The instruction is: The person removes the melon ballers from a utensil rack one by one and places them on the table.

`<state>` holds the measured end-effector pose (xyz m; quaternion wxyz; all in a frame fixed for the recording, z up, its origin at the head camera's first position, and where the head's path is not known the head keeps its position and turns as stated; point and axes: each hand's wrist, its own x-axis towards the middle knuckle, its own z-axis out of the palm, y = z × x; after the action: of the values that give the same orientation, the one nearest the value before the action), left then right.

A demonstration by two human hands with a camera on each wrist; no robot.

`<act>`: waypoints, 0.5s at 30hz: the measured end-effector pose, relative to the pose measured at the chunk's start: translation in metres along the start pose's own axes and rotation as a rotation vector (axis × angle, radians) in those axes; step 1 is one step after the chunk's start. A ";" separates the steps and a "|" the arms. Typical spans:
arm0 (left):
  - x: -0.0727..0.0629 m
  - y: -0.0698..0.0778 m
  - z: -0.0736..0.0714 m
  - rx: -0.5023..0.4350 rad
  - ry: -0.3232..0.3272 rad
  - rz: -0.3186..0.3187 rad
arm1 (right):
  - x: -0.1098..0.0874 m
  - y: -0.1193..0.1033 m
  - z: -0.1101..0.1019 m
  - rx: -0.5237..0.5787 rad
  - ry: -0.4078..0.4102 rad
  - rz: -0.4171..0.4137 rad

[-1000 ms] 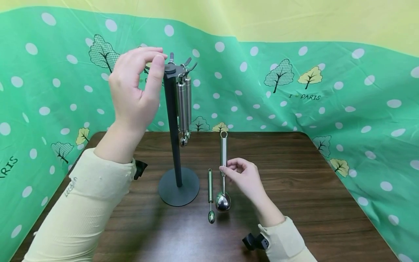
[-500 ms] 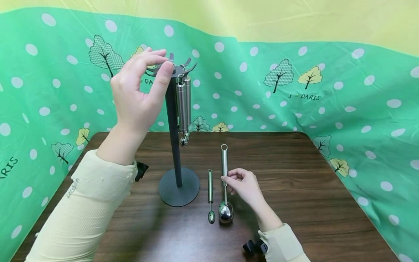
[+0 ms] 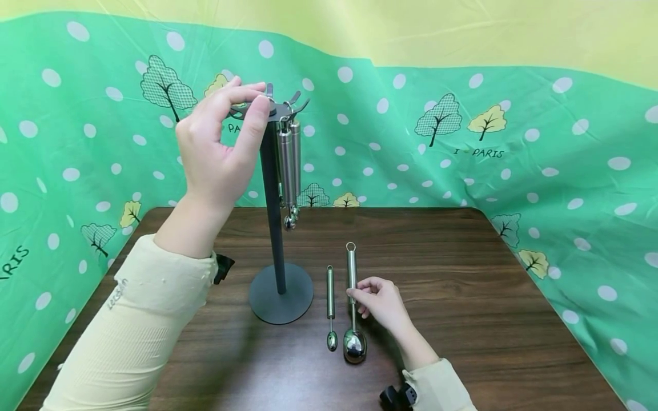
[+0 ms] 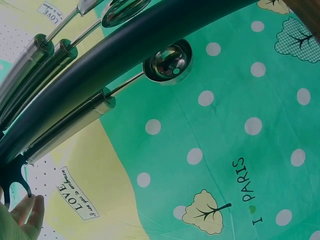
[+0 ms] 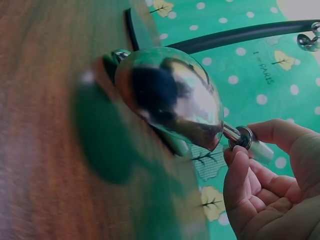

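Observation:
My right hand (image 3: 382,302) pinches the steel handle of a large metal scoop (image 3: 354,345) between thumb and fingers. The scoop's ring end points away and its deep oval bowl faces the near side; in the right wrist view the bowl's back (image 5: 170,95) hangs just off the wood. Left of it lies a smaller metal scoop (image 3: 331,341). My left hand (image 3: 218,142) holds the top of a black utensil stand (image 3: 272,205) between thumb and fingers. Several steel-handled scoops (image 3: 289,165) hang from its hooks; a round bowl (image 4: 167,62) shows in the left wrist view.
The stand's round base (image 3: 281,294) rests on the dark wooden table (image 3: 437,257), left of the two scoops. A green and yellow printed cloth (image 3: 545,114) hangs behind and along the sides of the table.
My right hand has drawn the large scoop toward the near edge, beside the smaller one. My left hand has shifted slightly right over the stand's top.

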<state>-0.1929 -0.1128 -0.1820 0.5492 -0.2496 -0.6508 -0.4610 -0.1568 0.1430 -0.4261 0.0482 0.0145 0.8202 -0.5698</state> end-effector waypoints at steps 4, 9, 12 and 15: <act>0.000 0.000 0.000 -0.001 -0.001 -0.009 | 0.000 0.007 0.003 -0.008 -0.002 0.009; 0.000 0.000 0.000 0.000 -0.003 -0.007 | 0.001 0.015 0.006 -0.017 0.000 0.039; -0.001 -0.001 0.000 -0.003 -0.004 0.009 | 0.001 0.017 0.007 -0.016 -0.003 0.053; -0.001 -0.002 0.000 -0.011 -0.001 0.021 | 0.000 0.018 0.008 -0.012 -0.007 0.060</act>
<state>-0.1947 -0.1132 -0.1833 0.5524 -0.2596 -0.6459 -0.4586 -0.1545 0.1417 -0.4459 0.0684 0.0367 0.8227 -0.5631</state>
